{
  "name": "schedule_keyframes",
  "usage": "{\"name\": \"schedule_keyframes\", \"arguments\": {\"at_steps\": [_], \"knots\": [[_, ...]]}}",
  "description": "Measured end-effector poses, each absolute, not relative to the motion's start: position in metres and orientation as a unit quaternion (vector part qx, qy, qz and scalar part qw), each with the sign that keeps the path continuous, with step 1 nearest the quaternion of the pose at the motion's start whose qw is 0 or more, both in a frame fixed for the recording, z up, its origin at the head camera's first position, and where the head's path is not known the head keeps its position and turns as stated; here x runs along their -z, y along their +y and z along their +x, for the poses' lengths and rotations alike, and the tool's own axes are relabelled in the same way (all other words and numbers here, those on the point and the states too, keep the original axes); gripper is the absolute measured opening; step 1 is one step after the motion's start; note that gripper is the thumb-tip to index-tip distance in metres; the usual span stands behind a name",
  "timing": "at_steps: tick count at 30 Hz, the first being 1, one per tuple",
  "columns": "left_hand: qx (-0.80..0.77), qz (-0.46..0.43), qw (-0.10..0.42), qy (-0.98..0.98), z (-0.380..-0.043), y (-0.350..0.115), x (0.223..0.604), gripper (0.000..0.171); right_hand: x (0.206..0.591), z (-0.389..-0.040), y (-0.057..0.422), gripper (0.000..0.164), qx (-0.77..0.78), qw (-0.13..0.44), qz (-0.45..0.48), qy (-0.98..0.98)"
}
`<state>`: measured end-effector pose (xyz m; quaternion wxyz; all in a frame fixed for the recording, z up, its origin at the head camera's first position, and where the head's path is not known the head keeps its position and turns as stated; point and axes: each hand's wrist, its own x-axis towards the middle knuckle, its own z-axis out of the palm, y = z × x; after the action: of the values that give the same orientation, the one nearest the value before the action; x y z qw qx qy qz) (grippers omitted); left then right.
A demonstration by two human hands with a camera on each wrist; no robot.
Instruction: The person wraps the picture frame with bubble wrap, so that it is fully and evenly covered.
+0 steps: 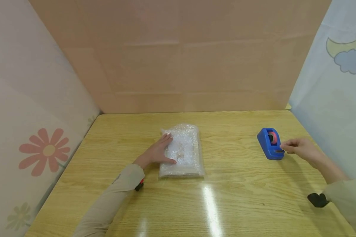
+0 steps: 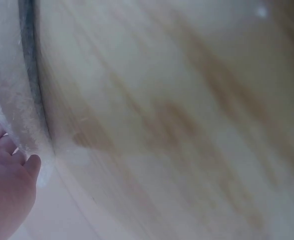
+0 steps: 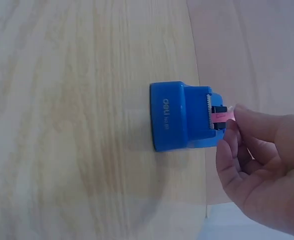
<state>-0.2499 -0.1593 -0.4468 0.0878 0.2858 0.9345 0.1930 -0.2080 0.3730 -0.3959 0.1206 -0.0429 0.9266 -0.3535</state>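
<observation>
A flat bubble-wrapped package (image 1: 185, 148) lies on the wooden table near its middle. My left hand (image 1: 159, 152) rests on the package's left side with thumb and fingers spread; in the left wrist view, that hand (image 2: 12, 185) lies against the clear wrap (image 2: 9, 80). Over to the right stands a blue tape dispenser (image 1: 267, 144) holding a pink tape roll (image 1: 273, 137). My right hand (image 1: 302, 149) is at the dispenser's cutter end. In the right wrist view, its thumb and forefinger pinch the end of the pink tape (image 3: 220, 117) beyond the toothed cutter (image 3: 209, 111).
A light wooden table (image 1: 234, 197) carries the package and the dispenser. Behind it rises a brown paper backdrop (image 1: 181, 65). Patterned panels flank both sides, with a pink flower (image 1: 48, 150) on the left and a blue cloud (image 1: 350, 61) on the right.
</observation>
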Motion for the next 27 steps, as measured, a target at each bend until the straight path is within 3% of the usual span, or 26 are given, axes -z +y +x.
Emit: {"name": "schedule_keyframes", "arguments": {"at_steps": [6, 19, 27], "knots": [[-0.195, 0.287, 0.085, 0.934, -0.250, -0.160, 0.448, 0.107, 0.399, -0.196, 0.373, 0.052, 0.393, 0.136, -0.014, 0.909], [-0.197, 0.291, 0.078, 0.933, -0.250, -0.160, 0.447, 0.107, 0.408, -0.150, 0.375, 0.037, 0.418, 0.132, 0.008, 0.899], [-0.192, 0.288, 0.081, 0.935, -0.250, -0.160, 0.447, 0.107, 0.419, -0.134, 0.371, 0.041, 0.438, 0.160, 0.028, 0.884]]}}
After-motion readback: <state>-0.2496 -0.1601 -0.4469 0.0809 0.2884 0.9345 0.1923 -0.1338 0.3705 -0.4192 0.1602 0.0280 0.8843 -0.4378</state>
